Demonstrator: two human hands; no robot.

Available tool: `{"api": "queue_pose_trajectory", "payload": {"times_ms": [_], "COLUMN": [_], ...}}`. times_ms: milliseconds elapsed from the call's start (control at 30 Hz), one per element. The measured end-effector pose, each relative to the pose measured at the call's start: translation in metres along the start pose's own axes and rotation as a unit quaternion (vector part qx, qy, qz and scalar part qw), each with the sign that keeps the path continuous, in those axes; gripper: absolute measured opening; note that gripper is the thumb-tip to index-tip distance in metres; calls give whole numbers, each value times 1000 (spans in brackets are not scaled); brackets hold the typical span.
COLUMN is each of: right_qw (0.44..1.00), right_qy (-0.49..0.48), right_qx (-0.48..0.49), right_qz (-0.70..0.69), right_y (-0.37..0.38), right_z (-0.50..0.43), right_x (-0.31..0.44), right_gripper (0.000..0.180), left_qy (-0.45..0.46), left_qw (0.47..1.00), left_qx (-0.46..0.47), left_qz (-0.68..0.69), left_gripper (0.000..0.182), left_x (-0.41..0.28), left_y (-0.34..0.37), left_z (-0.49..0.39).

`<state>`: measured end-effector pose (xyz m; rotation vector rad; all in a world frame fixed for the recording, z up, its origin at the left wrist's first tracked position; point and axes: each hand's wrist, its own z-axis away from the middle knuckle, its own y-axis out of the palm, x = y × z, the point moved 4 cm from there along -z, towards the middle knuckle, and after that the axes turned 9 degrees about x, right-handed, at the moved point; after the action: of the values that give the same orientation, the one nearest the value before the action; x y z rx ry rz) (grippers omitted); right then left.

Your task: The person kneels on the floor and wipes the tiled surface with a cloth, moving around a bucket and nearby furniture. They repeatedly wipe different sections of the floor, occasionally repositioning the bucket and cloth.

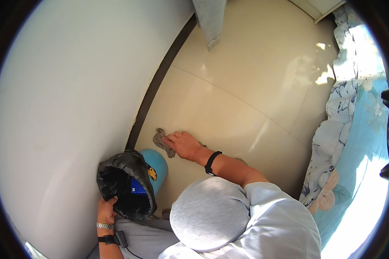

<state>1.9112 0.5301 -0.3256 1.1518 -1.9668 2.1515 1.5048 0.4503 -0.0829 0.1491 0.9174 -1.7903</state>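
Observation:
My left hand [107, 210] grips the near rim of a black plastic bag [124, 162], thumb on the edge. The bag's mouth gapes upward and its folded rim lies over a light blue bin [159, 162] with a cartoon figure on its side. A dark blue printed packet [139, 186] shows inside the bag. Out on the tiled floor [233, 113], my right hand [184, 145] has its fingers on a crumpled grey-brown cloth [162, 142]. More grey-brown cloth shows behind the right wrist, partly covered by it.
A white wall [68, 97] with a dark baseboard [152, 87] runs along the left. Floral curtain fabric [337, 152] hangs at the right. Fringed grey cloth [211, 22] hangs at the top, near a pale furniture corner [317, 11]. A rounded grey cloth surface [210, 213] blocks the lower middle.

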Motion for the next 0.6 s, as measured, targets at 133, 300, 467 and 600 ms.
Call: {"api": "queue_pose_trajectory", "payload": {"times_ms": [133,300,467,600], "right_qw": [970,803,799,844], "right_qy": [10,131,380,401], "right_qx": [-74,-137,-277,-345], "right_qz": [-233,-565,-375,-89], "right_y": [-26,-82,-145,-182], "right_z": [20,125,234,272], "right_x": [-38,-134,-231,-231], "right_gripper": [52,51,46,52], "left_qy": [6,24,55,58], "left_qw": [998,992,992,993], "left_qx": [-6,13,-19,-23], "left_qz": [67,127,111,97], "left_gripper": [34,39,40,39], "left_x": [13,17,5,-2], "left_y": [3,9,3,-2], "left_z": [-21,-42,-40,-35]}}
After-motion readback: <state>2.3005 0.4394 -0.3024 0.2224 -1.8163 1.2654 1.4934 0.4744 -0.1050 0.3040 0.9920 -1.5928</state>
